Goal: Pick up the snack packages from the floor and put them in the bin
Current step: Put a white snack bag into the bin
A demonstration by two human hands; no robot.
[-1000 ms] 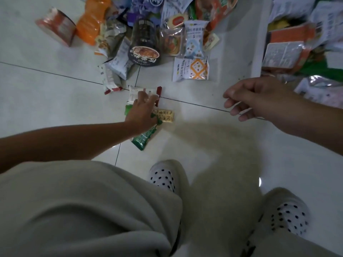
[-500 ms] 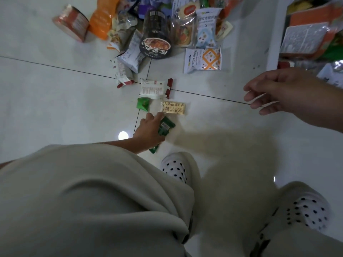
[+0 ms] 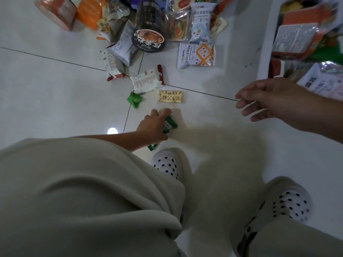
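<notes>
Left hand (image 3: 154,125) is stretched out low, fingers curled round a long green packet (image 3: 169,125) just on the near side of the speckled cracker bar (image 3: 170,97). The packet's long axis runs diagonal, far end pointing up-right. Right hand (image 3: 263,101) hovers right of the bar, loosely curled, holding nothing.

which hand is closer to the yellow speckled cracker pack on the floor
Left. The left hand, gripping a green packet, is just on the near side of the cracker pack, its fingers almost reaching it. The right hand is well off to its right, empty.
</notes>
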